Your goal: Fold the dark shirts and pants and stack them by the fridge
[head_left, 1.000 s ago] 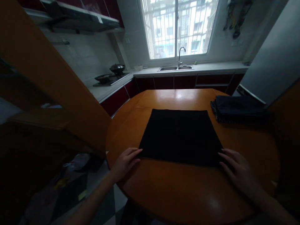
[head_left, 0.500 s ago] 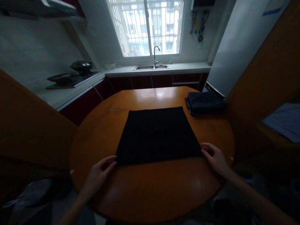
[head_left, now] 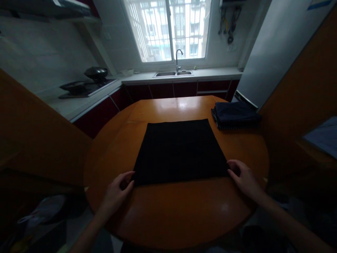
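Observation:
A folded black cloth (head_left: 179,153) lies flat and smooth in the middle of the round wooden table (head_left: 173,214). My left hand (head_left: 118,189) is at its near left corner, with thumb and forefinger closed on the edge. At the near right corner, my right hand (head_left: 244,177) pinches the cloth in the same way. The other fingers of both hands are curled and partly hidden. To the far right of the cloth sits a stack of folded dark clothes (head_left: 235,114), navy on top, with a patterned edge showing below.
Beyond the table runs a counter (head_left: 210,72) with a sink (head_left: 165,74) and faucet (head_left: 177,59) under a window. A wok (head_left: 96,72) and a pan (head_left: 73,86) stand on the stove at left. Light-coloured fabric (head_left: 325,137) lies on a surface at right.
The whole view has shifted slightly, so things appear a little farther right. Both hands stay at the same two corners, and the black cloth lies as before.

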Tool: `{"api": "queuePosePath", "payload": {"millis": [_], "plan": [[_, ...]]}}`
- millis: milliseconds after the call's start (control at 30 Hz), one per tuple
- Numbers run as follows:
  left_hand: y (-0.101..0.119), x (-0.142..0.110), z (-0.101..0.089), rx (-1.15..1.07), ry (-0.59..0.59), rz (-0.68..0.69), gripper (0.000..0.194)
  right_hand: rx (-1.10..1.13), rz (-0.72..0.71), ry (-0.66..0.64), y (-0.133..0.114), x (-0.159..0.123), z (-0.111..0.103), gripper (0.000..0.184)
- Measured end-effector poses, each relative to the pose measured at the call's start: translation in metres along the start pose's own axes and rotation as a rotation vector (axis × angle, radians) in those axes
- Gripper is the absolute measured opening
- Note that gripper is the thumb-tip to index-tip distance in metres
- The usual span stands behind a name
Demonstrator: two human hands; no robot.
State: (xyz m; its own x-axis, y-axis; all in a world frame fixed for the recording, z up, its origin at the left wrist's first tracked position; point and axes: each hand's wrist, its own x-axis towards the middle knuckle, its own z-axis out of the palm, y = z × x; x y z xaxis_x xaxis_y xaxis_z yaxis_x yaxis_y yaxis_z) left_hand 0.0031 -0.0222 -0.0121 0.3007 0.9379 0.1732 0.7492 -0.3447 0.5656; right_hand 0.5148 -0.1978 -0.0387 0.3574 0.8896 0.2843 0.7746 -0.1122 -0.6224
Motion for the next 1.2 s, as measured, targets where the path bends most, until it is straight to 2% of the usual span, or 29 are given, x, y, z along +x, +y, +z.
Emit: {"api": "queuePosePath", "payload": {"millis": [100,200,267,433,600,700,800,867,933,1033,1133,1200], "plan": [[0.004,-0.004,-0.001,0.106,0.057,0.243,0.037,-0.06,-0.189,0.05,-0.007,-0.004,-0.002,0.017],[0.002,-0.01,-0.005,0.225,-0.011,0.498,0.032,-0.168,-0.408,-0.011,-0.011,-0.01,-0.006,0.017],[-0.004,-0.013,-0.008,0.272,-0.064,0.588,0.034,-0.258,-0.499,-0.075,-0.011,-0.013,-0.01,0.018],[-0.007,-0.012,-0.012,0.266,-0.048,0.666,0.036,-0.431,-0.571,-0.101,-0.006,-0.008,-0.017,0.022],[0.002,-0.015,-0.011,0.226,0.018,0.704,0.031,-0.415,-0.599,-0.08,-0.007,-0.004,-0.019,0.019],[-0.002,-0.029,-0.015,0.228,-0.015,0.737,0.03,-0.366,-0.624,-0.082,-0.005,-0.013,-0.024,0.021],[-0.004,-0.044,-0.028,0.283,-0.067,0.753,0.026,-0.33,-0.619,-0.166,-0.007,-0.025,-0.037,0.02],[0.004,-0.047,-0.038,0.331,-0.09,0.736,0.023,-0.318,-0.582,-0.233,-0.014,-0.026,-0.045,0.012],[0.023,-0.04,-0.042,0.347,-0.081,0.687,0.027,-0.3,-0.531,-0.224,-0.028,-0.017,-0.044,0.01],[0.064,-0.008,-0.024,0.329,-0.074,0.579,0.039,-0.246,-0.473,-0.126,-0.062,0.012,-0.019,0.025],[0.102,0.034,0.019,0.321,-0.186,0.595,0.051,-0.209,-0.523,-0.188,-0.102,0.044,0.028,0.041],[0.114,0.058,0.048,0.362,-0.266,0.628,0.057,-0.228,-0.567,-0.26,-0.12,0.062,0.058,0.049]]}}
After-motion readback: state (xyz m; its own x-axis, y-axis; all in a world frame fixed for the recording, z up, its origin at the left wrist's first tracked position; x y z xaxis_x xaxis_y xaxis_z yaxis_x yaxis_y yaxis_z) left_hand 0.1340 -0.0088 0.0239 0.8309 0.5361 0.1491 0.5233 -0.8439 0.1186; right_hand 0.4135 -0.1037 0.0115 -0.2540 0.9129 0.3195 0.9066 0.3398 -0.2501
